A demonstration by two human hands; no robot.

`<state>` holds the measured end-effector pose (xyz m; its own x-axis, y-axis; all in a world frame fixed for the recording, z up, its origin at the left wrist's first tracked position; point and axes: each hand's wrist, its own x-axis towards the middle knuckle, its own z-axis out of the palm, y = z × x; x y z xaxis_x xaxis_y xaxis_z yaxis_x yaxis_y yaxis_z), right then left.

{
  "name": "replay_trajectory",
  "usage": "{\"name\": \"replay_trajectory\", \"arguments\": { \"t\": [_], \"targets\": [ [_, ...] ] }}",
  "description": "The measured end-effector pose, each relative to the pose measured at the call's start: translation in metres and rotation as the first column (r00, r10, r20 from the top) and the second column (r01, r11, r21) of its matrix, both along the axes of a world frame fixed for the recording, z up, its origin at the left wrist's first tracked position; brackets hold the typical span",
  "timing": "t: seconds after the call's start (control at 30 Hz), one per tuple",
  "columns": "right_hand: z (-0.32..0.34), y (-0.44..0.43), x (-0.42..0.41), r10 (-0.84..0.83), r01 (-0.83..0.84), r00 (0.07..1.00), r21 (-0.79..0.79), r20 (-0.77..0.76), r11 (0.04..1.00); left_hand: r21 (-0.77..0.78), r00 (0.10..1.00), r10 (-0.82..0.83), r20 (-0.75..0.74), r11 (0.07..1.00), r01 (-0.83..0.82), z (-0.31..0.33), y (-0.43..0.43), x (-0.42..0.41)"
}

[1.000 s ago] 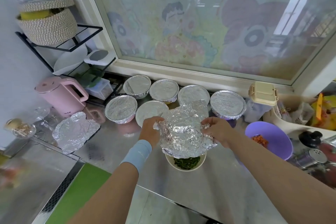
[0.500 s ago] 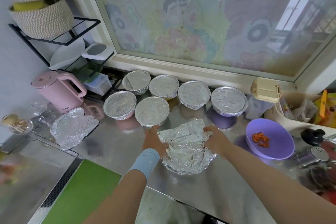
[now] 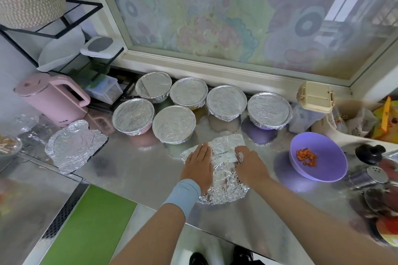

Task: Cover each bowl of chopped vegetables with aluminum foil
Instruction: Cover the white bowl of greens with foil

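The left grip (image 3: pixel 199 164), a bare hand, lies flat on the foil sheet (image 3: pixel 226 180) with its fingers straight and pressed together, pointing away toward the window. A pale blue fabric wristband (image 3: pixel 183 196) wraps its wrist. The right grip (image 3: pixel 247 162) sits on the sheet's other side with its fingers (image 3: pixel 239 157) bent down and curled into a crumpled fold. Its thumb cannot be seen.

The sheet is thin, shiny and heavily creased. It lies between the two grips, near the front edge of the table (image 3: pixel 133 170), humped over something it hides entirely. Its long axis runs from the person toward the window. The far end is a flatter, squared flap with folded edges, and the near end is rounded and ruffled, draping down to touch the table.

The table is brushed, reflective metal. Behind the sheet stand six round covered bowls in two rows, four at the back and two in front. The nearest covered bowl (image 3: pixel 174 123) is just beyond the left fingertips. All have foil drawn smooth across the top and crimped under the rim.

To the right an open purple bowl (image 3: pixel 327 170), smooth plastic, holds small orange cubes (image 3: pixel 307 157). Far to the left lies a spare foil piece (image 3: pixel 73 146), flat and wrinkled, beside a matte pink kettle (image 3: pixel 51 101).
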<state>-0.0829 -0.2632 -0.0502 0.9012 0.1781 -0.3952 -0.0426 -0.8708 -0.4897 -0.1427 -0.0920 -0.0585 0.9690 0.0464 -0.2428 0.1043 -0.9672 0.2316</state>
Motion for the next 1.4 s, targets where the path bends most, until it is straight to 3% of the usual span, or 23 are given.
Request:
{"name": "replay_trajectory", "arguments": {
  "t": [0.13,0.3,0.37,0.5,0.63,0.77,0.87,0.97,1.03,1.1,1.17,1.4],
  "targets": [
    [0.000,0.002,0.000,0.045,-0.042,0.998,-0.060,0.054,0.997,0.010,0.999,-0.035,-0.007,0.999,0.035,-0.014,0.006,-0.003],
    [-0.013,-0.008,-0.002,0.007,-0.007,0.999,0.002,0.053,1.000,0.026,0.999,-0.040,0.014,0.999,0.039,-0.017,0.005,-0.005],
    [-0.023,-0.016,-0.003,-0.065,0.063,0.998,0.167,0.006,0.984,0.025,0.999,-0.030,0.021,0.999,0.030,-0.020,0.006,-0.006],
    [-0.031,-0.026,0.003,-0.290,0.322,0.947,0.480,-0.141,0.816,0.029,0.999,-0.021,0.030,0.999,0.020,-0.023,0.005,-0.006],
    [-0.034,-0.025,-0.001,-0.332,0.420,0.908,0.557,-0.257,0.717,0.028,0.999,-0.020,0.048,0.999,0.018,-0.024,0.004,-0.007],
    [-0.041,-0.024,-0.006,-0.341,0.438,0.899,0.519,-0.275,0.734,0.034,0.997,-0.034,0.070,0.999,0.032,-0.026,0.006,-0.007],
    [-0.036,-0.019,-0.004,-0.317,0.361,0.932,0.360,-0.176,0.860,0.079,0.998,-0.062,0.025,0.995,0.060,-0.027,0.004,-0.006],
    [-0.028,-0.012,0.000,-0.214,0.200,0.944,0.081,0.252,0.977,0.118,0.998,-0.066,0.007,0.991,0.065,-0.027,0.002,-0.005],
    [-0.016,0.000,0.000,-0.066,0.036,0.914,0.081,0.401,0.996,0.116,0.998,-0.066,0.020,0.991,0.063,-0.029,0.002,-0.006],
    [-0.011,0.013,-0.003,0.099,-0.145,0.917,0.092,0.386,0.985,0.082,0.996,-0.064,0.055,0.995,0.060,-0.031,0.002,-0.007],
    [-0.018,0.020,-0.008,0.188,-0.224,0.933,0.085,0.308,0.971,0.022,0.993,-0.035,0.115,0.999,0.033,-0.030,0.003,-0.008],
    [-0.031,0.021,-0.010,0.079,-0.129,0.966,0.193,0.246,0.973,-0.279,0.964,0.169,0.205,0.954,-0.108,-0.030,0.005,-0.006]
  ]
}}
